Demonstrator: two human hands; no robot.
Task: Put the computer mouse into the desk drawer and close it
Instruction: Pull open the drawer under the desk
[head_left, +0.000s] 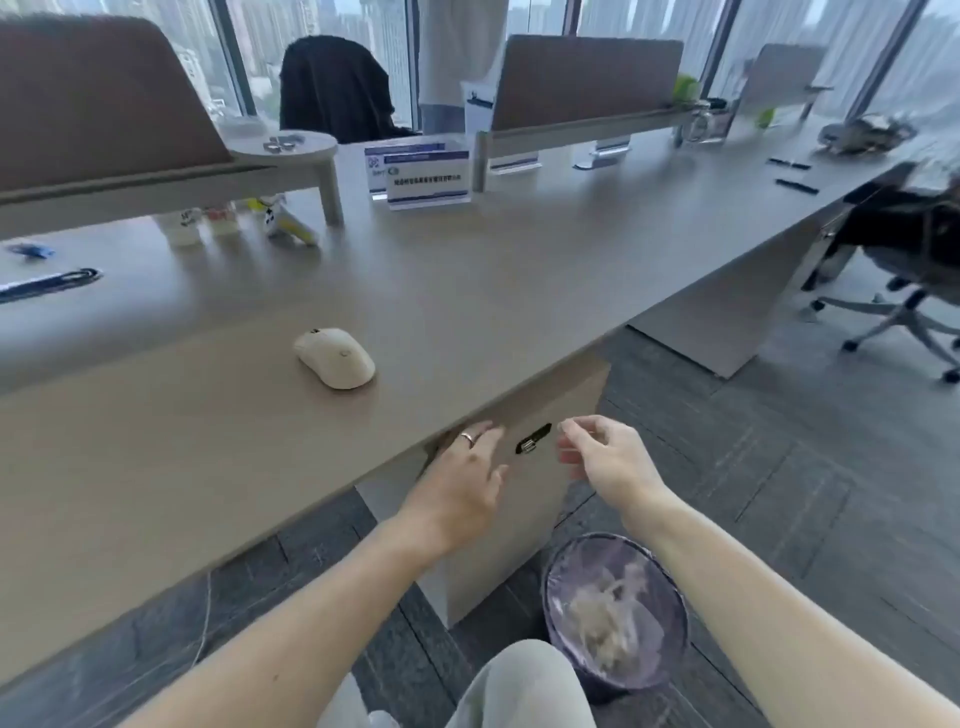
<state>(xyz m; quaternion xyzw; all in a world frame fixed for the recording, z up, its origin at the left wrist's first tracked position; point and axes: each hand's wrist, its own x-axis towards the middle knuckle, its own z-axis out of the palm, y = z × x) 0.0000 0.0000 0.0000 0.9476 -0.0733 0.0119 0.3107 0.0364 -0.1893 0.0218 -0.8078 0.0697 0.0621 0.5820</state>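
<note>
The white computer mouse (335, 357) lies untouched on the grey desk (519, 270), well apart from both of my hands and up-left of them, its narrow end pointing toward the far left. Below the desk edge, my left hand (462, 478), a ring on one finger, spreads open and empty against the front of the desk drawer (524, 499), whose face sits flush and shut beneath the desktop, with the dark lock (532, 439) just to the right of my fingertips. My right hand (602, 457) hovers just right of that lock, fingers loosely curled and holding nothing, above a lined waste bin (615, 613) on the floor.
</note>
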